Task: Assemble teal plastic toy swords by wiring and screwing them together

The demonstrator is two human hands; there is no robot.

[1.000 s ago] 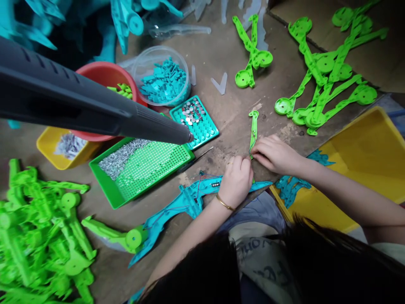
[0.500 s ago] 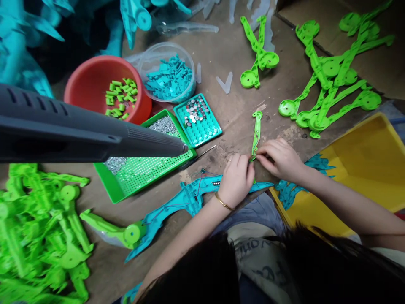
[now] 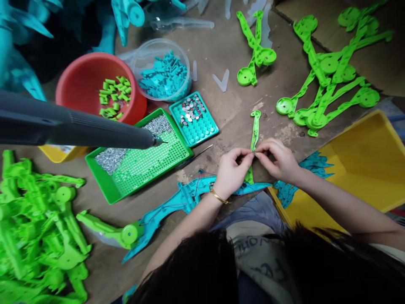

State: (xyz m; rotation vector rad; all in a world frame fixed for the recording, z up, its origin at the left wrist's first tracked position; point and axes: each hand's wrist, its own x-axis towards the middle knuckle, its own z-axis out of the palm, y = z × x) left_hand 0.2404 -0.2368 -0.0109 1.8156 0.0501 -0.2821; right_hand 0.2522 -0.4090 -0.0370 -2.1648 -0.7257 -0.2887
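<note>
Near the front edge of the workbench (image 3: 234, 118), 1 green toy arm (image 3: 256, 123) lies with its hooked end toward the far edge, and its lower end reaches to the blue bow-shaped shell (image 3: 190, 193). The left hand (image 3: 232, 172) has just rolled, so its thumb now shows, and its fingertips have come up to meet those of the right hand (image 3: 278, 158) over the middle of the arm. On each hand, thumb and forefinger are pressed together, pinching, as it seems, the thin wire (image 3: 256, 137); which bit exactly is too small to tell. For the work, I judge that 2 hands now share 1 fine point, where the wire calls for more care than the arm. Meanwhile the grey power screwdriver (image 3: 101, 124) has swung leftward; its tip hangs above the green basket (image 3: 152, 164), well apart from the fingers.
</note>
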